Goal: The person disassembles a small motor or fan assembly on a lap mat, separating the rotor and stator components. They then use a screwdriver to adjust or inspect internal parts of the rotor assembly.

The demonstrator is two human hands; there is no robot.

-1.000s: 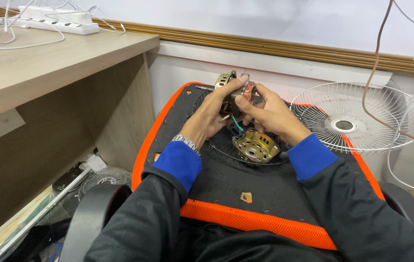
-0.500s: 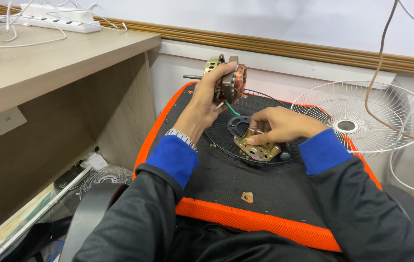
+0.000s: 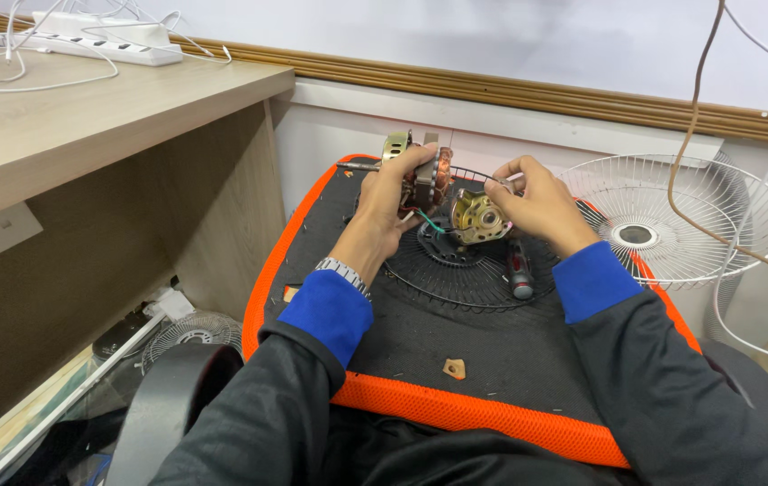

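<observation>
The left hand (image 3: 393, 193) is clamped around a small fan motor (image 3: 422, 173), fingers wrapped over its copper windings, with the shaft pointing away to the left. Held up like this, the open end of the motor faces the other hand, probably so the two parts can be lined up. The right hand (image 3: 537, 200) is closed on a brass-coloured end cover (image 3: 477, 216), pinched at its rim and turned so its round bearing hole faces the camera; thin green and pink wires trail between cover and motor, which keeps the two close together.

Both pieces hang just above a dark round fan grille (image 3: 456, 270) that lies flat on a black pad with an orange edge (image 3: 456, 409). A red-handled screwdriver (image 3: 519, 268) rests on that grille, just below the right hand, within easy reach. Nearer the person than the grille, a small tan scrap (image 3: 453, 367) sits on the pad. To the right of the grille a white fan guard (image 3: 672, 216) leans against the wall. Well to the left of the grille stands a wooden desk (image 3: 87, 117) carrying a white power strip (image 3: 105, 40).
</observation>
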